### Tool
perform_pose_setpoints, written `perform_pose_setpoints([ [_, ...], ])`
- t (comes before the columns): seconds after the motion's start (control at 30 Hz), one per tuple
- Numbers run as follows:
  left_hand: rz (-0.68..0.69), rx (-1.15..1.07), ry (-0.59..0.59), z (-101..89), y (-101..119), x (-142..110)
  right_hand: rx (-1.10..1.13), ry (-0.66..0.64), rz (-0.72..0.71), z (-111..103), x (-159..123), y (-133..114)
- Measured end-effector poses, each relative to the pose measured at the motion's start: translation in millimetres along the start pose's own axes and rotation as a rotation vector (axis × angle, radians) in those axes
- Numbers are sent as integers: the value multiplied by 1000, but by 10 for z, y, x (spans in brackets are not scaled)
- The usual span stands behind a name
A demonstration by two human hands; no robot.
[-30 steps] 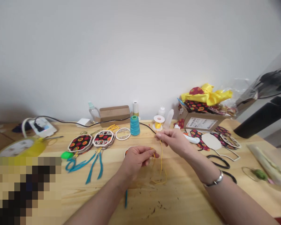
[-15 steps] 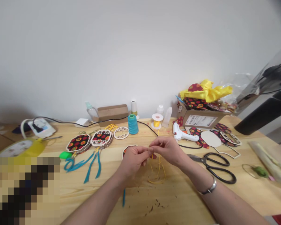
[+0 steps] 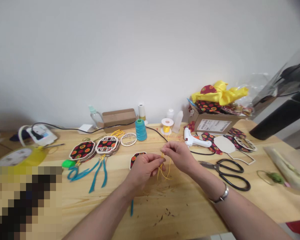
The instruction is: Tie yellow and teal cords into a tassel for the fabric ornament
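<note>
A thin yellow cord (image 3: 168,175) hangs in loops below my two hands. My left hand (image 3: 145,166) pinches it between thumb and forefinger. Just to the right and slightly higher, my right hand (image 3: 175,154) pinches the same cord with its fingertips. One strand runs back toward a white spool of yellow cord (image 3: 167,126). Partly hidden behind my left hand lies a patterned fabric pendant (image 3: 133,159) with a pale rim. A teal ribbon end (image 3: 132,207) shows below my left wrist.
Large black-handled scissors (image 3: 227,171) and a white glue gun (image 3: 196,140) lie to the right. Stacked pendants (image 3: 107,145) with teal tassels lie left. Behind stand a teal thread cone (image 3: 141,130) and a cardboard box (image 3: 215,125) of fabric. Dark scraps (image 3: 166,213) dot the table.
My fingertips have drawn slightly apart, with my right hand a little higher. A short stretch of cord now shows between them, and the hanging loops have risen and gathered closer.
</note>
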State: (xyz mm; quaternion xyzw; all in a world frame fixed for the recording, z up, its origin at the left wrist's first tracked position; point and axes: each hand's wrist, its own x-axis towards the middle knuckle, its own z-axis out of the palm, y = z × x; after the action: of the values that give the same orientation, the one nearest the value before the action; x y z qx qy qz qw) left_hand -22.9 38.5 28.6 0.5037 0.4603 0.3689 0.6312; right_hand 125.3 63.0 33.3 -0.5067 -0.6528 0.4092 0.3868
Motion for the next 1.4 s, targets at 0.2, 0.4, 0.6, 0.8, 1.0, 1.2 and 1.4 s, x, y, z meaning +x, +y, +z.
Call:
perform_pose_setpoints([
  [0.2, 20, -21, 15, -5, -74, 13, 61, 4, 35, 15, 18, 28],
  [0.4, 43, 101, 28, 3, -78, 3, 95, 30, 53, 22, 29, 54],
  [0.6, 119, 167, 31, 33, -50, -10, 95, 71, 33, 22, 38, 80],
  [0.8, 195, 235, 41, 44, -95, -40, 122, 67, 45, 29, 17, 63],
  [1.0, 149, 154, 55, 19, -91, -14, 248, 11, 58, 28, 13, 38],
  [1.2, 76, -22, 48, 8, -73, -10, 532, -271, 147, -52, 41, 101],
  [1.4, 9, -136, 0, -3, -90, -18, 754, -425, 249, -81, 71, 189],
])
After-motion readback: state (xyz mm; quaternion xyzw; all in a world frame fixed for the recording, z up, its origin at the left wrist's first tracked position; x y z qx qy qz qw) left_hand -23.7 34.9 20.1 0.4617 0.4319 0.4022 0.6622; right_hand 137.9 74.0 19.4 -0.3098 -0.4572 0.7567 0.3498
